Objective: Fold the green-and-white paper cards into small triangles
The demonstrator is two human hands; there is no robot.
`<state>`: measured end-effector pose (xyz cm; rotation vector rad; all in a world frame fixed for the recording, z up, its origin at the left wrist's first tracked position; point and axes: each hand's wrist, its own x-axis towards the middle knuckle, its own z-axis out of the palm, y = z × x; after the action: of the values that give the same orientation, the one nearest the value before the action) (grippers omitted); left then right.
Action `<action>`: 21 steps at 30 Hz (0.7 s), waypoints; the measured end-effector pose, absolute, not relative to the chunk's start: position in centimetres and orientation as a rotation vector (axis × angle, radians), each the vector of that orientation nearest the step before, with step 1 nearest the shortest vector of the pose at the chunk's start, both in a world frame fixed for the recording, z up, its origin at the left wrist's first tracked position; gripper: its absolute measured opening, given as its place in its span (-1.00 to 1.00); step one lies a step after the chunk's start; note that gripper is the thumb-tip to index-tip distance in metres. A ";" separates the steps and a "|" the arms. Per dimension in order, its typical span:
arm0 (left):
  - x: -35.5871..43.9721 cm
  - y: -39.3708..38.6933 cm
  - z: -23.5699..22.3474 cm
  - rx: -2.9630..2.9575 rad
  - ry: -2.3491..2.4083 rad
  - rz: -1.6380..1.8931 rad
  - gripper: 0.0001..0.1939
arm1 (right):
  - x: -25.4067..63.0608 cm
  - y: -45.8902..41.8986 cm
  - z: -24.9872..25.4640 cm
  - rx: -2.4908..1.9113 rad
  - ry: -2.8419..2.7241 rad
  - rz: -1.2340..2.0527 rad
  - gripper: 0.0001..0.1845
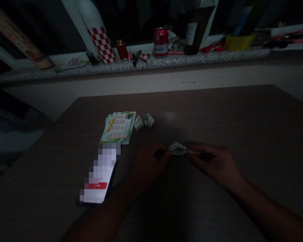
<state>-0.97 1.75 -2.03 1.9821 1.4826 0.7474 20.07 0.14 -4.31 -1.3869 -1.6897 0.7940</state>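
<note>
Paper (178, 149) mid-fold, prob.; L hand (147, 161) + R hand (221, 164) fingers pinching opp. ends; next move needs steady grip.

This looks like a dim room in a home, set beside a window — the white-framed panes (68, 10) show dark. A speckled grey stone windowsill (131, 66) holds casual clutter: a red-and-white checkered bottle (101, 42), a red-and-silver drink can (161, 42), a yellow container (239, 42) — and below it stands a plain brown wood-grain table (217, 114).
</note>
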 end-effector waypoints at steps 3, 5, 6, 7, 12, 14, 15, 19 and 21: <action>-0.8 1.7 -2.3 2.058 1.479 0.711 -0.84 | 19.9 0.0 -4.1 -1.382 -1.734 0.778 -0.77; -0.7 1.5 -2.5 2.111 1.456 0.689 -0.83 | 19.8 0.0 -3.8 -1.389 -1.761 0.771 -0.77; -0.7 1.5 -2.5 2.132 1.444 0.682 -0.83 | 19.7 0.0 -3.7 -1.392 -1.777 0.767 -0.77; -0.6 1.4 -2.6 2.149 1.431 0.682 -0.83 | 19.7 0.0 -3.6 -1.393 -1.792 0.756 -0.77; -0.3 0.9 -2.8 2.190 1.358 0.726 -0.88 | 19.6 -0.2 -3.2 -1.332 -1.909 0.642 -0.78; -0.1 0.7 -2.8 2.184 1.331 0.745 -0.88 | 19.6 -0.3 -3.2 -1.287 -1.966 0.575 -0.77; -0.1 0.6 -2.9 2.173 1.322 0.760 -0.87 | 19.5 -0.3 -3.2 -1.269 -1.990 0.541 -0.77; 0.4 0.4 -2.9 2.103 1.312 0.819 -0.84 | 19.2 -0.4 -3.3 -1.232 -2.049 0.436 -0.72; 0.6 0.2 -2.9 2.085 1.300 0.835 -0.85 | 19.1 -0.5 -3.3 -1.226 -2.081 0.399 -0.69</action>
<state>0.58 0.20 -2.85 2.0852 1.3003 0.8352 19.12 -0.54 -3.28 -1.2263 -2.0811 0.3989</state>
